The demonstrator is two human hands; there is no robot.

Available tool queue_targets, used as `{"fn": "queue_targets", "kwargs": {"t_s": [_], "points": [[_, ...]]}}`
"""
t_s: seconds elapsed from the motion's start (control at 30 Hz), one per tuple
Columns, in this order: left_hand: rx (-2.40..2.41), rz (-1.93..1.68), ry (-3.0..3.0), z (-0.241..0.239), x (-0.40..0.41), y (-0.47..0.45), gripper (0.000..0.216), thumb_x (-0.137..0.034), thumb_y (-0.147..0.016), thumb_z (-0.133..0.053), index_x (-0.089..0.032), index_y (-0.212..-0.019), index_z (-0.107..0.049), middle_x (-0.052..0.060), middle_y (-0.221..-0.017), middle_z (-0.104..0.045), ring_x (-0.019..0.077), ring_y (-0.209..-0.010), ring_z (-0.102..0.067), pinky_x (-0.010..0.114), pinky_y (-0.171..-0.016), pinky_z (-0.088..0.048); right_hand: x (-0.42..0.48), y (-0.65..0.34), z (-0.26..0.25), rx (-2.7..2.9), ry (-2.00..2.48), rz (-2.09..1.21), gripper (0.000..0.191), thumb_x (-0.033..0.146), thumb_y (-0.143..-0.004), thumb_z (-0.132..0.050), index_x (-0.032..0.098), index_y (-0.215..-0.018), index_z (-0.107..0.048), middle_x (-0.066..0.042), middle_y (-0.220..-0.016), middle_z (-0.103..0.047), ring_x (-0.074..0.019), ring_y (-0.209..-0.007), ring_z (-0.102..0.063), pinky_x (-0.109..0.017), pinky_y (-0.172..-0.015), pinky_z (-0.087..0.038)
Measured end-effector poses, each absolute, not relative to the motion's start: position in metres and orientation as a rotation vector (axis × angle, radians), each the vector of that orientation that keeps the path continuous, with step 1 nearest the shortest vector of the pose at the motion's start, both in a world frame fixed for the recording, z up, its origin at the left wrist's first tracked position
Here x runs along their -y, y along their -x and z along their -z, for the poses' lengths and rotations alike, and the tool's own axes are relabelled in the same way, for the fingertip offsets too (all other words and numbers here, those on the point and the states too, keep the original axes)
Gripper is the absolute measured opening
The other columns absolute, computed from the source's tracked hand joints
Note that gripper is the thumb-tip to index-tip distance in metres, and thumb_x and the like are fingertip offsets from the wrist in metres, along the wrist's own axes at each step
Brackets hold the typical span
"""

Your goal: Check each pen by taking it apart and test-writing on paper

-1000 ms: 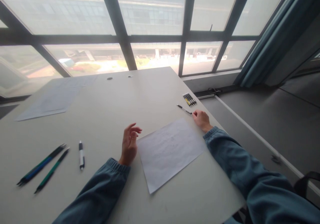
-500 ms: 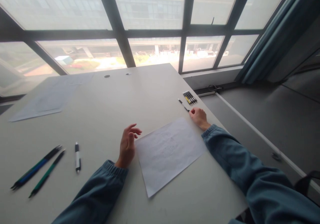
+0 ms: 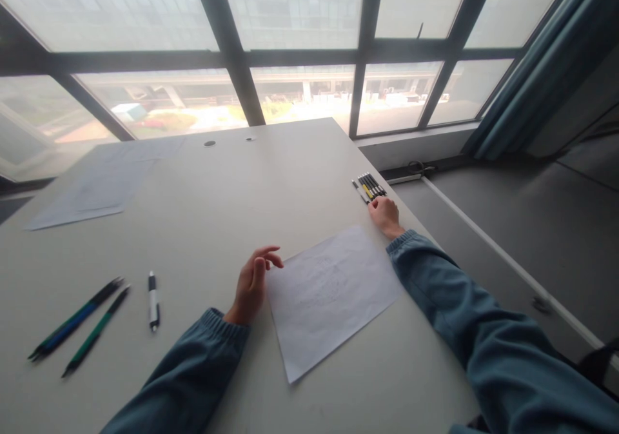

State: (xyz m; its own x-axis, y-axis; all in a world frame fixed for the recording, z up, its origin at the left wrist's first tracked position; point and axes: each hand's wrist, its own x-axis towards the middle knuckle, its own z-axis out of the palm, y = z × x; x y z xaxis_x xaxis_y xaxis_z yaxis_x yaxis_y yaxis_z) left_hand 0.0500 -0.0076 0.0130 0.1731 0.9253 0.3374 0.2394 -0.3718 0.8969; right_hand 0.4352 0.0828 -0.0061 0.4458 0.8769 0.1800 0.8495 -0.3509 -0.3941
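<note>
My right hand (image 3: 385, 217) is closed, its fingertips pinching the near end of a white and black pen (image 3: 360, 192) on the table. That pen lies alongside a tight row of several pens (image 3: 374, 185), mostly black and white with one yellow among them. The near ends of the row are partly hidden by my hand. My left hand (image 3: 251, 287) holds nothing; its fingers are apart over the left corner of a white sheet of paper (image 3: 333, 305) with faint marks on it. Whether the fingertips touch the sheet I cannot tell.
On the left of the white table (image 3: 203, 356) lie blue and green pens (image 3: 80, 321) and a white and black pen (image 3: 153, 302). More paper sheets (image 3: 101, 182) lie at the far left. The table's right edge runs close beside the pen row, with floor beyond.
My right hand has brought the pen in against the row, where a gap stood before. My left hand has shifted slightly right to the paper's corner. The view has tilted a little.
</note>
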Motion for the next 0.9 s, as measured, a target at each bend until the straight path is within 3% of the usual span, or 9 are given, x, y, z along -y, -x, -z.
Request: {"fn": "queue_targets", "kwargs": {"t_s": [0.17,0.37,0.9], "points": [[-1.034,-1.119,-1.825,-0.0093,0.0078,-0.0476,0.058,-0.059,-0.102,-0.034,-0.014,-0.096,-0.070,0.006,-0.075,-0.069,0.0180,-0.072,-0.057,0.031,-0.073,-0.043,-0.0841,-0.4347,0.0042,1.422,2.266,-0.094,0.020,0.030,-0.091,-0.057,0.018,-0.085,-0.073,-0.010,-0.091,-0.076,-0.0219,-0.088,-0.069,-0.028,-0.080,-0.047],[-0.894,-0.923,-1.921,-0.0073,0.0097,-0.0448,0.056,-0.053,-0.104,-0.031,-0.014,-0.096,-0.070,0.006,-0.075,-0.069,0.0173,-0.074,-0.060,0.030,-0.075,-0.044,-0.0859,-0.4352,0.0045,1.421,2.263,-0.091,0.021,0.028,-0.092,-0.056,0.018,-0.086,-0.074,-0.012,-0.091,-0.075,-0.0227,-0.089,-0.070,-0.030,-0.081,-0.047],[-0.859,-0.920,-1.971,-0.0154,0.0128,-0.0486,0.052,-0.047,-0.106,-0.033,-0.014,-0.090,-0.070,0.005,-0.072,-0.067,0.0152,-0.070,-0.060,0.028,-0.073,-0.046,-0.0862,-0.4379,0.0052,1.460,2.262,-0.050,0.020,0.029,-0.094,-0.057,0.017,-0.090,-0.072,-0.013,-0.094,-0.076,-0.0247,-0.091,-0.070,-0.031,-0.081,-0.047]]}}
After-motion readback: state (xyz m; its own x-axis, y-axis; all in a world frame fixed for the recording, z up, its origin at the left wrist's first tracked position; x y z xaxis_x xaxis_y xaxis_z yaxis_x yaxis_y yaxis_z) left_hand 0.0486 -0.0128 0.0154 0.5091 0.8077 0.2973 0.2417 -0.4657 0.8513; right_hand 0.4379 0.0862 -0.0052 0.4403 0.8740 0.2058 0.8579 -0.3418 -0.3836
